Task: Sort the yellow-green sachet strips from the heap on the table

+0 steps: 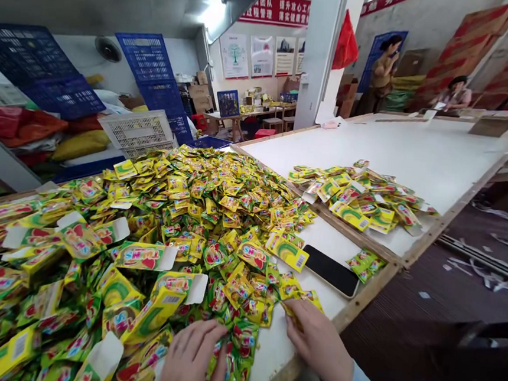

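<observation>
A large heap of small shiny green and yellow sachets (219, 181) covers the left table. Flat yellow-green cartons (144, 256) with open white flaps lie among them. At the heap's near edge, my left hand (195, 357) has its fingers curled over green sachets (239, 364), thumb and forefinger around one; its fingertips are partly hidden. To its right, my right hand (318, 341) is closed on a yellow sachet (294, 318) at the heap's edge, its fingers bent under and partly out of sight. A yellow carton (287, 251) rests just beyond it, touching a phone.
The black phone (331, 271) lies near the wooden table edge (367, 295), beside several green sachets (365, 264). More cartons (364, 197) are piled on the adjoining white table (400, 147). Two people are at the far right. Blue crates (151, 75) stand behind the heap.
</observation>
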Demonstrator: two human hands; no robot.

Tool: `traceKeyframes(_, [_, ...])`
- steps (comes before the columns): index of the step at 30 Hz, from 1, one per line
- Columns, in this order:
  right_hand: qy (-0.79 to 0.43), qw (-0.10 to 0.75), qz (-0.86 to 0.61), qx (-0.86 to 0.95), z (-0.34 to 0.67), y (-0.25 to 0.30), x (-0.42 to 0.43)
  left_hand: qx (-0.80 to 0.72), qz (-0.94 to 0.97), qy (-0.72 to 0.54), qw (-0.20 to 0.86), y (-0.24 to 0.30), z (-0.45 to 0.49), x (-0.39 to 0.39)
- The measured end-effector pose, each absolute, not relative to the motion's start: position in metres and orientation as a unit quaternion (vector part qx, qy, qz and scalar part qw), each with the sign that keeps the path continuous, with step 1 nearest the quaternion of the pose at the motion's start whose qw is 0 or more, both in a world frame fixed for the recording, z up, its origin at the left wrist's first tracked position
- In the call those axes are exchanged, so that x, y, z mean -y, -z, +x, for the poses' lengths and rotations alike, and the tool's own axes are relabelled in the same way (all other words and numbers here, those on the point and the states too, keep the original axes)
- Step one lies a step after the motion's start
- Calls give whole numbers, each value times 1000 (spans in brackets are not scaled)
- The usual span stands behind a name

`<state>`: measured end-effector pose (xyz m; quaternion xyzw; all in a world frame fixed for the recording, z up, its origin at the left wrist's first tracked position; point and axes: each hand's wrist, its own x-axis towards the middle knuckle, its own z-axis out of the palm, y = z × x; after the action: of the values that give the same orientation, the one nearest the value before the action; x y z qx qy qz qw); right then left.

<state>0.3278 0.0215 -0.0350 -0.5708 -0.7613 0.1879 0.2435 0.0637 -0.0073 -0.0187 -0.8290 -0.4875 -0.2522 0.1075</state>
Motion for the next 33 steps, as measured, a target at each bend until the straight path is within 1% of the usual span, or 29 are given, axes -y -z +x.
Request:
traceKeyframes(4, [-269,385,-587,660,335,47,-20,572,-807,132,61,18,97,-9])
traceKeyframes(8, [-415,515,-556,504,330,53,-17,585,-804,107,17,18,107,-11])
traceKeyframes(11, [-493,567,-509,420,322,51,-17,582,-808,92,7,19,116,-12])
traceKeyframes(14, [-533,582,-479,384,315,48,-15,594,-802,62,-12,19,126,-13])
traceKeyframes(18, [-545,590,-463,374,311,45,-14,591,-798,78,-89,13,126,-15])
traceKeyframes(20, [-537,595,-466,376,312,43,-13,585,-786,144,-138,10,122,-17])
traceKeyframes(22, [-536,590,-465,385,313,40,-12,578,-747,249,-215,8,117,-18])
traceKeyframes(24, [-558,564,-444,416,314,33,-9,576,-679,337,-307,7,114,-18])
traceKeyframes(27, [-576,486,-402,520,309,14,-3,576,-609,369,-401,5,113,-15])
traceKeyframes(29, [-516,428,-391,630,301,1,0,561,-610,361,-428,3,113,-9])
traceKeyframes(31, [-413,374,-389,734,290,-6,2,548,-611,362,-442,3,112,0])
traceKeyframes(33, [-331,345,-398,783,280,-5,3,540,-593,375,-465,6,110,11])
